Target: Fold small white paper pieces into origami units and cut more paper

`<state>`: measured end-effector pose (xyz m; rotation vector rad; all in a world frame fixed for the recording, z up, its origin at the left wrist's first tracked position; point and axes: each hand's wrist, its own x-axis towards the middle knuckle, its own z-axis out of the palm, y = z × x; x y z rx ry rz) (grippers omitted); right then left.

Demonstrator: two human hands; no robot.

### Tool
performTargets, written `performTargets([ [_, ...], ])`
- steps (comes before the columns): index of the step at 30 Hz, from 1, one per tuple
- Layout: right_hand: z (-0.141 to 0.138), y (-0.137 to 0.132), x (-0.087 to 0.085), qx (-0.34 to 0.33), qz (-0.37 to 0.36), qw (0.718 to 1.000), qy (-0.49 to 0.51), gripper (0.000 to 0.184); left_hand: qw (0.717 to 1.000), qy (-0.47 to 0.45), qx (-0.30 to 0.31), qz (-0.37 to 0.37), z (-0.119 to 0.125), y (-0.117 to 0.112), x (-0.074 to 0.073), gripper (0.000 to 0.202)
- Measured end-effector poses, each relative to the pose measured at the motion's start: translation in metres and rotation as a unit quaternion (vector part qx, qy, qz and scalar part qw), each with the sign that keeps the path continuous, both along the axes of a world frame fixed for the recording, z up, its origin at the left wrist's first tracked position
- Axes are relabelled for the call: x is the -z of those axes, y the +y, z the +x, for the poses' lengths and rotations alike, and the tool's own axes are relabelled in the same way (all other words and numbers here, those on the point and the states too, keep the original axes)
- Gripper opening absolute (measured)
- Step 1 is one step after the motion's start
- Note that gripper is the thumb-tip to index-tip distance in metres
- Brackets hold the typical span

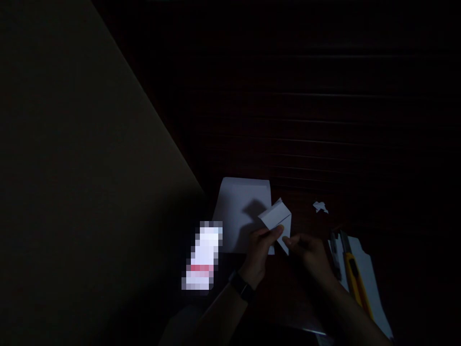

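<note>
A folded piece of white paper [276, 215] is held up above the dark table, with creased edges and a pointed lower tip. My left hand [258, 250], with a dark watch on its wrist, grips it between thumb and fingers from below. At the paper's lower right edge, my right hand [306, 247] is closed in a pinch near the tip. Shadow hides part of its fingers. Behind my left hand lies a stack of white paper sheets [236, 204], on which the folded paper casts a shadow.
A bright, pixelated screen [202, 257] glows left of my hands. Small white folded paper [320, 207] lies at the right. A yellow utility knife [355, 278] rests on white paper [372, 283] beside my right forearm. A pale wall [90, 168] rises at the left.
</note>
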<state>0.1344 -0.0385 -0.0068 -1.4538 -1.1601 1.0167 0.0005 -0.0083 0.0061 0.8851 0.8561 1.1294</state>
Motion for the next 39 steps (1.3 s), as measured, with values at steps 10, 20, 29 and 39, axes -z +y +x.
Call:
performTargets([
  [10, -0.017, -0.008, -0.010, -0.104, 0.022, 0.987, -0.117, 0.034, 0.999, -0.018, -0.034, -0.028, 0.000, 0.000, 0.003, 0.027],
  [20, -0.023, -0.009, -0.004, -0.110, 0.046, 0.971, -0.209, 0.036, 0.995, -0.041, -0.084, -0.021, 0.000, 0.005, 0.007, 0.030],
  [29, -0.025, -0.009, -0.004, -0.098, 0.060, 0.970, -0.215, 0.030, 0.992, -0.080, -0.088, -0.042, 0.000, 0.005, 0.005, 0.030],
  [39, -0.011, -0.010, -0.017, -0.162, 0.006, 0.974, -0.157, 0.029, 0.994, -0.045, -0.099, -0.032, -0.006, 0.007, -0.004, 0.037],
])
